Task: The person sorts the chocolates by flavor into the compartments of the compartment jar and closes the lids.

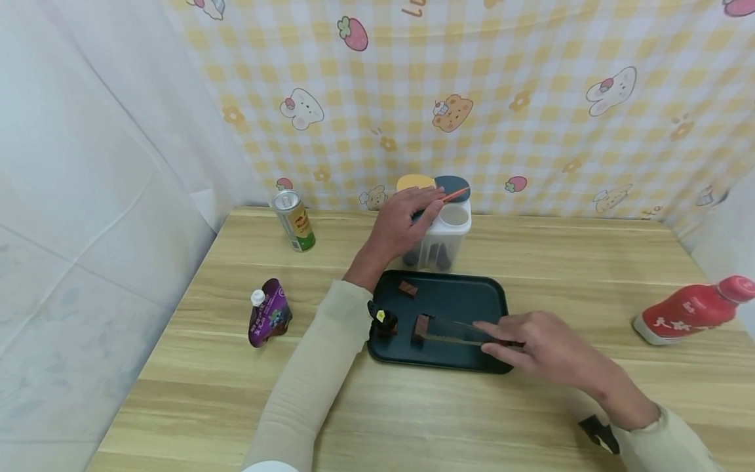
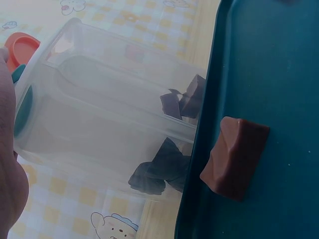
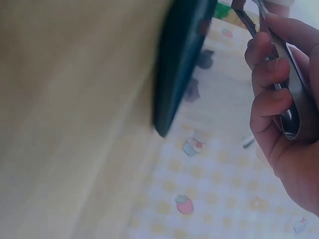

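Observation:
My left hand [image 1: 407,213] rests across the top of a clear storage container [image 1: 451,239], its fingertips at the raised orange flap [image 1: 455,195] beside an uncovered round opening. Dark chunks [image 2: 167,162] lie at the container's bottom. In my right hand [image 1: 539,344] I grip metal tongs [image 3: 294,94]. Their arms reach left over the dark tray [image 1: 466,298], with the tips at a brown chocolate piece [image 1: 421,328]. Another chocolate piece [image 1: 407,288] lies near the tray's upper left, and a third is partly hidden behind the left wrist camera.
A drink can [image 1: 295,221] and a purple spouted pouch [image 1: 270,313] stand on the left of the wooden table [image 1: 436,419]. At the right is a red bottle [image 1: 690,311]. Behind the table hangs a yellow checked cloth [image 1: 401,85].

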Available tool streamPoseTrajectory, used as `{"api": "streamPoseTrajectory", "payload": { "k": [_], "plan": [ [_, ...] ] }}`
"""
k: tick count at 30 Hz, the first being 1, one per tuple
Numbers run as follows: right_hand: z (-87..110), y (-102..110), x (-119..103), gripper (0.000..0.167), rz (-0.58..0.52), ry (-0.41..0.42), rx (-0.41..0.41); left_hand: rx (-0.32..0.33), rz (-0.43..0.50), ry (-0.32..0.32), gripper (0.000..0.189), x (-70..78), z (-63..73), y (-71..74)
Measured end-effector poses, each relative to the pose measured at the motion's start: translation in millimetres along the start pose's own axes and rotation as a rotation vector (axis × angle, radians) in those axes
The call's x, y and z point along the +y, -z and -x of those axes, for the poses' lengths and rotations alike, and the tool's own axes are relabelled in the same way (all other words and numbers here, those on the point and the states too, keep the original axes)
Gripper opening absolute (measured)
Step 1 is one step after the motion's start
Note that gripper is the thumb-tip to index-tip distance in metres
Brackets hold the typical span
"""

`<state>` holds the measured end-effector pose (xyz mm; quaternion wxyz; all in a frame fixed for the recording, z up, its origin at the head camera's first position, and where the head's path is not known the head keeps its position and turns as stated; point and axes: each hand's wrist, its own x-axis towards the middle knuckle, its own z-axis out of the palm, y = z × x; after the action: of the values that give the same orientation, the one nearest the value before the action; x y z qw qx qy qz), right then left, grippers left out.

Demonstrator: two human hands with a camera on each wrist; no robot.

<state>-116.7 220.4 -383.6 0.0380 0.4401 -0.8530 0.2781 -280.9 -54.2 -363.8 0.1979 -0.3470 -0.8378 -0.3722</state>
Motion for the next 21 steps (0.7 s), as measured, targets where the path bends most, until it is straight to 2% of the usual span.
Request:
{"api": "streamPoseTrajectory", "payload": {
  "k": [5, 8, 17, 21],
  "plan": [
    [-2.8, 19.5, 2.4, 0.039, 0.006, 0.02, 0.058, -0.002, 0.003, 0.003, 0.037, 0.4, -0.2, 0.4],
    [-3.9, 31.6, 5.5, 0.042, 0.054, 0.015, 0.101, 0.001, 0.006, 0.0, 0.037, 0.6, -0.1, 0.6],
    [-7.6, 57.1, 12.3, 0.045, 0.138, -0.009, 0.274, 0.009, 0.007, -0.002, 0.037, 0.3, 0.9, 0.5],
    [-12.3, 60.1, 12.9, 0.046, 0.15, -0.083, 0.341, 0.006, -0.001, 0.004, 0.037, 1.5, 1.5, 0.6]
  ]
}}
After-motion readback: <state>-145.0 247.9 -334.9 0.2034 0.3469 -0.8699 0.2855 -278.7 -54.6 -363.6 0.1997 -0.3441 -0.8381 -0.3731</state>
